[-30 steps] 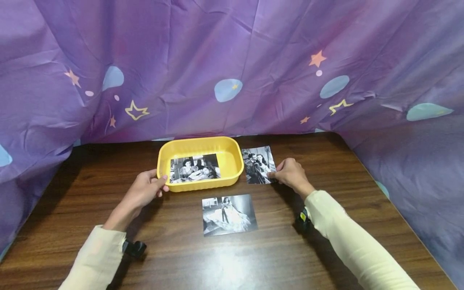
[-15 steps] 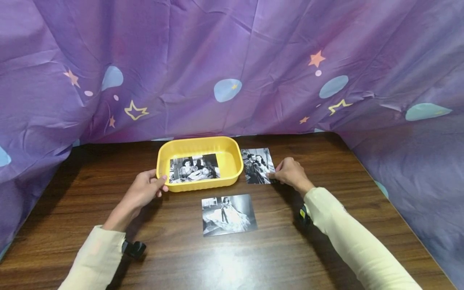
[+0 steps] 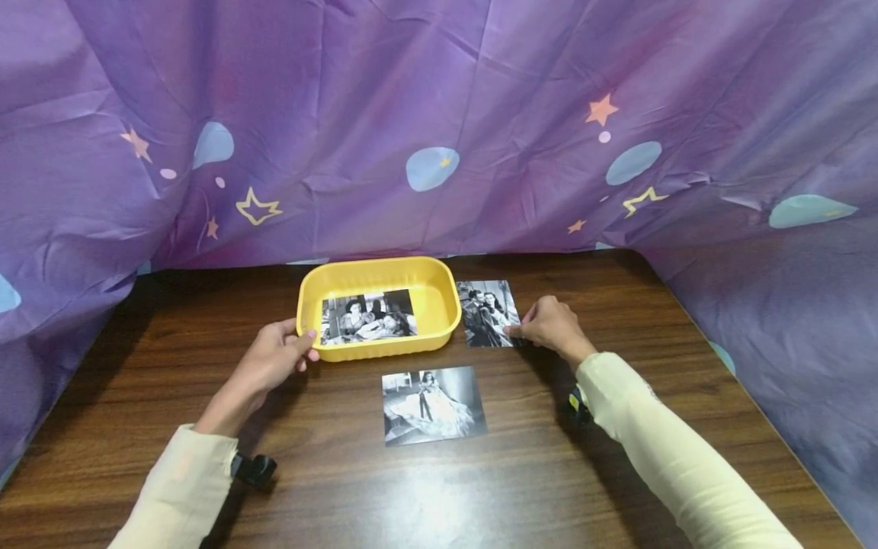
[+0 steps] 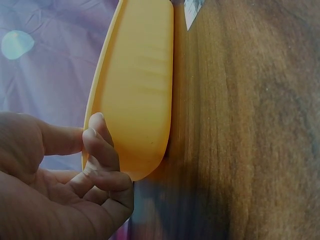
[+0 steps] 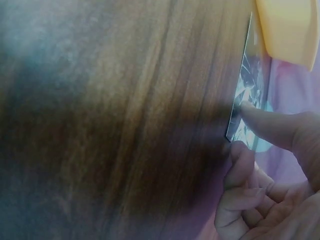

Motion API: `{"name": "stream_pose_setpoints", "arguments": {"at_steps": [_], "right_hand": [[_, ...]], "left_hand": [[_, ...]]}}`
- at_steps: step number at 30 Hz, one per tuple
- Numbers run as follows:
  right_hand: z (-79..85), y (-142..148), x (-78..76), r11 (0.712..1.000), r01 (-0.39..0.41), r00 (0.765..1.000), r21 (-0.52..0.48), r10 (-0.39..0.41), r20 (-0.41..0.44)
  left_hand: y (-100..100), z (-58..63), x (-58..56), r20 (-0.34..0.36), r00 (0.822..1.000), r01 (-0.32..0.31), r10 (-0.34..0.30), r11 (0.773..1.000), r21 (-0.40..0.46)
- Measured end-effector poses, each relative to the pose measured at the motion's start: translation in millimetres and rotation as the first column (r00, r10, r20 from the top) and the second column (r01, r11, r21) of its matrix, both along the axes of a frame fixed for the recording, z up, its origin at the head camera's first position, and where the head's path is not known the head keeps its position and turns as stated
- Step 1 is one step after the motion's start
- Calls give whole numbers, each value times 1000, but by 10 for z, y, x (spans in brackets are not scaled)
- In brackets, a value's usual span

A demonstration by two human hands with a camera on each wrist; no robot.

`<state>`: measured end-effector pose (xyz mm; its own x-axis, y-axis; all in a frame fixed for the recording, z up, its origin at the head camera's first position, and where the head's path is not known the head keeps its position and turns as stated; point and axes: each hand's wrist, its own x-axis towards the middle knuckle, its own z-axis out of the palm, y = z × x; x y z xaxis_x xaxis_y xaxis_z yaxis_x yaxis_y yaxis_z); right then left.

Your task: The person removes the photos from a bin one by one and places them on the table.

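My left hand [image 3: 274,354] pinches the near-left corner of a yellow plastic tray [image 3: 384,351], thumb on the rim and fingers curled against the outer wall. The tray's side wall [image 4: 137,95] fills the upper middle of the left wrist view. Inside the tray lies a black-and-white photo [image 3: 368,316] of people. Just right of the tray, my right hand [image 3: 552,332] pinches another black-and-white photo [image 3: 487,309], showing a couple, by its right edge. In the right wrist view, the thumb presses on that photo's face [image 5: 247,85] and the other fingers curl at its edge.
A third black-and-white photo [image 3: 434,408], of a figure in a wide pale dress, lies in front of the tray on the brown wood-grain table [image 3: 329,488]. Behind and to the right hangs a purple curtain [image 3: 384,91] with stars and blue shapes.
The far edge of the couple photo has shifted down slightly since one second ago, and it lies flatter. Both hands and the tray stay nearly in place.
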<state>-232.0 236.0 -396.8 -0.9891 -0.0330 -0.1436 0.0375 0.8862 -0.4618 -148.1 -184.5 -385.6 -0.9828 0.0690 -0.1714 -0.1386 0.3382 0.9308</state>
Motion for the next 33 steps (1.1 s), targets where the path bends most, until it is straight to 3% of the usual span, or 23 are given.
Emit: {"name": "stream_pose_setpoints", "arguments": {"at_steps": [5, 10, 16, 20, 26, 33], "right_hand": [[82, -20, -29, 999, 10, 999, -35, -11, -30], [319, -123, -112, 991, -5, 993, -134, -10, -114], [645, -391, -222, 972, -122, 969, -202, 73, -234], [791, -625, -270, 945, -217, 954, -246, 152, -258], [843, -973, -324, 919, -329, 927, -218, 270, -261], [738, -1285, -371, 901, -416, 899, -125, 386, -208]], "left_hand": [[-3, -3, 1, -3, 1000, 2, -2, 1000, -4], [-8, -1, 3, 1, 1000, 0, 0, 1000, -5], [2, 9, 3, 3, 1000, 1, -1, 1000, -8], [5, 15, -2, 4, 1000, 0, 0, 1000, -5], [3, 13, 0, 5, 1000, -1, 1, 1000, 5], [0, 21, -1, 15, 1000, -2, 2, 1000, 4]]}}
